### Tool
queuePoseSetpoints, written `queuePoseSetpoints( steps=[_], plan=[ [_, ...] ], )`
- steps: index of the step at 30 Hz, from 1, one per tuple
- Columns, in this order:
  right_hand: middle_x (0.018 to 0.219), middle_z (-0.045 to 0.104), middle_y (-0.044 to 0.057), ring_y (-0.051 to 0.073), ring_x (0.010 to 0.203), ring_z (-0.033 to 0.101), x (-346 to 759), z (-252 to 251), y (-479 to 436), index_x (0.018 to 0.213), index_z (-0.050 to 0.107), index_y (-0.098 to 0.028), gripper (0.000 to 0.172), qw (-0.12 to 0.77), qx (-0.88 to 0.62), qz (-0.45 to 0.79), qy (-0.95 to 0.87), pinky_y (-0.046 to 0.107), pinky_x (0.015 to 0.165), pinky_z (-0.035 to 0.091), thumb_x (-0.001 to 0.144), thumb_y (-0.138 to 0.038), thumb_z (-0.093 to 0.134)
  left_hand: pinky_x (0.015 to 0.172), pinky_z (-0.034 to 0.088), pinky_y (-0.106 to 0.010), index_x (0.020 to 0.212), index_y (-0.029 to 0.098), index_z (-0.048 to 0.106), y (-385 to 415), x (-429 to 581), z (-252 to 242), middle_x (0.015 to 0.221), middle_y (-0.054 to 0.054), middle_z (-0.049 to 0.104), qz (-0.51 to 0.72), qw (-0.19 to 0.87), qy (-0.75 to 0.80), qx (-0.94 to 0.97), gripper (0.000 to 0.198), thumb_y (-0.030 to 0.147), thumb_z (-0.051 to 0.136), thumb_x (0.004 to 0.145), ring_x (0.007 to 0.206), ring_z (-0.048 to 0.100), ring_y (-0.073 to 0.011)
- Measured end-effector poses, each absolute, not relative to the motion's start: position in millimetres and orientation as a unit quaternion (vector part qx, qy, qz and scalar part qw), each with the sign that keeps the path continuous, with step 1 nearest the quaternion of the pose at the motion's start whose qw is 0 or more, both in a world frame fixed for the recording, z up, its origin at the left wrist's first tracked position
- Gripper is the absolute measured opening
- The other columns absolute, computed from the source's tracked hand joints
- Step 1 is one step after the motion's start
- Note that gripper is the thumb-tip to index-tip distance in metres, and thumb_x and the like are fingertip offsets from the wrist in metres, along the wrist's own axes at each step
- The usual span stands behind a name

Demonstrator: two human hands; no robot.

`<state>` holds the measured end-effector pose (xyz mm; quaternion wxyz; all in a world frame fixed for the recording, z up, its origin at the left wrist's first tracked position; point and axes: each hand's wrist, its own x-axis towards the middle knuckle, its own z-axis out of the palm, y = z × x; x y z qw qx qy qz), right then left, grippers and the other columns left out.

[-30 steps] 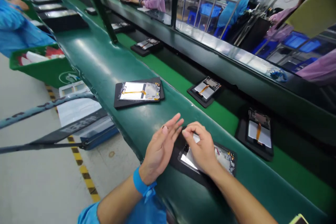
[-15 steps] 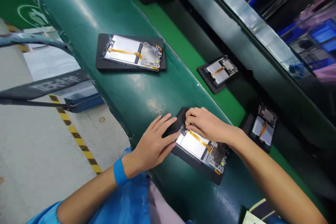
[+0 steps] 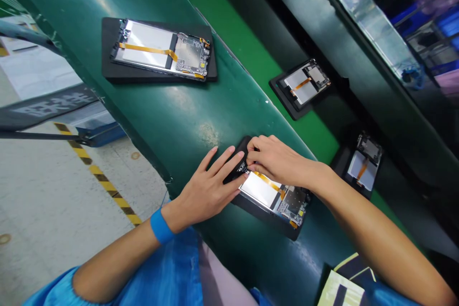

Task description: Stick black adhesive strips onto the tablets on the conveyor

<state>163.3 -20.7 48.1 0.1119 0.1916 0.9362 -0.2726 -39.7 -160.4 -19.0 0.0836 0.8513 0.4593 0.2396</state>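
An opened phone [image 3: 258, 192], with silver battery, orange ribbon cable and bare circuit board, rests on a black foam block [image 3: 265, 217] at the green bench's near side. My left hand [image 3: 211, 186] lies with fingers spread over the block's left end, the thumb and forefinger touching the phone's edge. A blue band circles that wrist. At the same end of the phone, the fingers of my right hand [image 3: 270, 158] are curled and pinched together over the ribbon cable's end. Whatever they grip is hidden beneath them.
Another opened phone [image 3: 150, 50] lies on a foam block farther up the bench [image 3: 172, 114]. Along the green belt [image 3: 247, 52] sit two more phones, one mid-belt [image 3: 303, 85] and one by my right forearm [image 3: 364, 165]. A pale yellow box [image 3: 340, 289] is at lower right.
The view has shifted a little, so the far phone appears higher and more to the left. My right hand remains curled at the phone's end, and my left fingers remain spread beside it.
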Motion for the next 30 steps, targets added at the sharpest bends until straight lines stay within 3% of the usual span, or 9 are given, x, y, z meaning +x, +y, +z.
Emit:
queuePoseSetpoints(
  steps=[10, 20, 24, 30],
  plan=[
    [0.104, 0.058, 0.006, 0.019, 0.089, 0.051, 163, 46, -22, 0.09, 0.067, -0.02, 0.016, 0.104, 0.196, -0.264, 0.939, 0.035, 0.078, 0.033, 0.101, -0.027, 0.057, 0.122, 0.022, -0.064, 0.145, 0.026, 0.052, -156, -38, -18, 0.164, -0.015, 0.034, 0.177, 0.068, 0.462, 0.867, 0.046, 0.037, 0.055, 0.101, 0.153, 0.027, -0.0388],
    [0.107, 0.062, 0.008, 0.022, 0.095, 0.059, 164, 50, -21, 0.1, 0.067, -0.017, 0.012, 0.097, 0.221, -0.214, 0.947, 0.037, 0.082, 0.035, 0.097, -0.029, 0.064, 0.125, 0.017, -0.063, 0.138, 0.027, 0.058, -156, -35, -11, 0.164, -0.008, 0.036, 0.162, 0.07, 0.474, 0.863, 0.041, 0.044, 0.052, 0.102, 0.154, 0.025, -0.0368],
    [0.112, 0.065, 0.009, 0.024, 0.101, 0.061, 175, 55, -21, 0.111, 0.065, -0.018, 0.017, 0.016, 0.296, -0.202, 0.933, 0.038, 0.085, 0.04, 0.1, -0.03, 0.059, 0.125, 0.017, -0.063, 0.137, 0.025, 0.059, -156, -34, -11, 0.164, -0.009, 0.036, 0.166, 0.07, 0.472, 0.863, 0.042, 0.046, 0.052, 0.102, 0.154, 0.026, -0.0368],
    [0.111, 0.068, 0.009, 0.025, 0.102, 0.062, 222, 57, -49, 0.11, 0.063, -0.022, 0.014, -0.121, 0.407, -0.172, 0.889, 0.04, 0.085, 0.044, 0.101, -0.031, 0.057, 0.125, 0.017, -0.065, 0.142, 0.023, 0.056, -152, -28, -14, 0.164, -0.012, 0.035, 0.176, 0.083, 0.476, 0.858, 0.052, 0.048, 0.059, 0.097, 0.154, 0.026, -0.0382]
  ],
)
